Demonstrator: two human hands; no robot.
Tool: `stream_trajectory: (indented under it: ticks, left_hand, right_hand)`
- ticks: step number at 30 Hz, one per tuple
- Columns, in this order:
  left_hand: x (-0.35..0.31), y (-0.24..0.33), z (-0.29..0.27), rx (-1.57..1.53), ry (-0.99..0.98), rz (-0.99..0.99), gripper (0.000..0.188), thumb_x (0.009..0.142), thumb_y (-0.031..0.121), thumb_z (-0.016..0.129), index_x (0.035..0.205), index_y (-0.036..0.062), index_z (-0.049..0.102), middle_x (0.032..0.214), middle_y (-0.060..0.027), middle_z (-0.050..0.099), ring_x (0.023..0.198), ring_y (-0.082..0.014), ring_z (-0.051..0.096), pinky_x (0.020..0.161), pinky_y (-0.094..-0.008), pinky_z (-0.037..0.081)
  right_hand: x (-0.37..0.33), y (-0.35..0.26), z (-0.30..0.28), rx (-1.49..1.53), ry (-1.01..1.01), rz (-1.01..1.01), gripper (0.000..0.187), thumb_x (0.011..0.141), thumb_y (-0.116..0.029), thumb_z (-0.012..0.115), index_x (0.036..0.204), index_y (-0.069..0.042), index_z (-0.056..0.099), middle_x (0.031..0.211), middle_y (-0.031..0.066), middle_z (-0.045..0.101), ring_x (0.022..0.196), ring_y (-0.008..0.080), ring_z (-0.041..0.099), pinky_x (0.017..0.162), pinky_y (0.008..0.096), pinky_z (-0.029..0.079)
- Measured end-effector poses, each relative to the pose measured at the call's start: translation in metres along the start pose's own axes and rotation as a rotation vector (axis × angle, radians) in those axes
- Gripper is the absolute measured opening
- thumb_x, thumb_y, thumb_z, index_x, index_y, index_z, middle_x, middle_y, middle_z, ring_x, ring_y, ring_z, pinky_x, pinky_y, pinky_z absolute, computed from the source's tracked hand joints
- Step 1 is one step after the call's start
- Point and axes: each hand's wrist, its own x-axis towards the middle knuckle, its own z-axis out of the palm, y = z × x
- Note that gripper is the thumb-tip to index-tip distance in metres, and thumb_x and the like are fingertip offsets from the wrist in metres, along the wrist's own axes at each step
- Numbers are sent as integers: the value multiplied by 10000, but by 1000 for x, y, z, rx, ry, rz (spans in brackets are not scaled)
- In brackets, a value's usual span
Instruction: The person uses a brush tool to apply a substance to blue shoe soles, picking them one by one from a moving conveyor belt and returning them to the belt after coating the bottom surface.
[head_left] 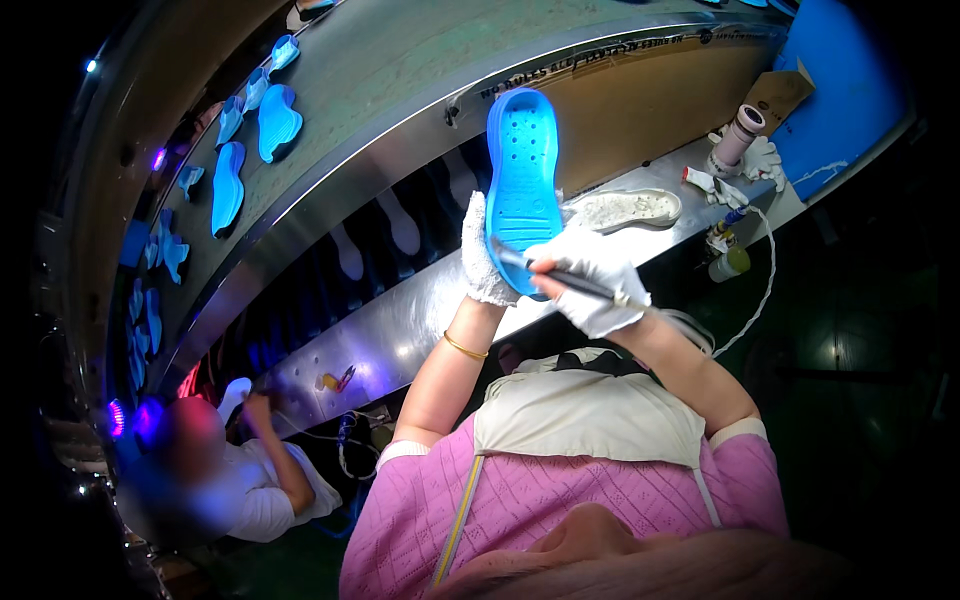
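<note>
A blue shoe sole (525, 165) with small holes near its far end stands tilted in front of me, its inner face toward me. My left hand (482, 258), in a white knit glove, grips its near left edge. My right hand (603, 285), in a white glove with bare fingertips showing, is closed on a dark-handled brush (572, 281). The brush's tip lies at the near part of the sole; motion blur hides whether it touches. Just right of the blue sole, an off-white sole (628, 208) lies on the metal ledge (375, 345).
Beyond the ledge runs a green conveyor belt (400, 50) bearing several blue soles (228, 188) and shoe parts. At right are a pale pink cylinder (738, 140), white gloves (762, 160), a hose (768, 270), a bottle (729, 265) and a blue panel (840, 100). A co-worker (260, 480) sits lower left.
</note>
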Motion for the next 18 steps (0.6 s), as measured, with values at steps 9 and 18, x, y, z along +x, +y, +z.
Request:
stream_trajectory:
  ticks: [9,18]
  left_hand:
    - [-13,-2,8,-69,11,-111,780,874,625,294,1348,7,322,1270,-220,464,1113,-371,505,960,-509,400]
    - [-19,3,2,62,-25,-83,705,894,566,357,1339,21,335,1264,-191,479,1085,-348,535,944,-499,426]
  right_hand:
    - [27,24,-48,279,-93,685,120,767,-59,692,863,-2,647,771,62,638,681,117,606,638,235,498]
    - [32,37,-44,-119,98,279,99,762,19,652,834,-37,616,829,81,638,709,158,622,619,261,487]
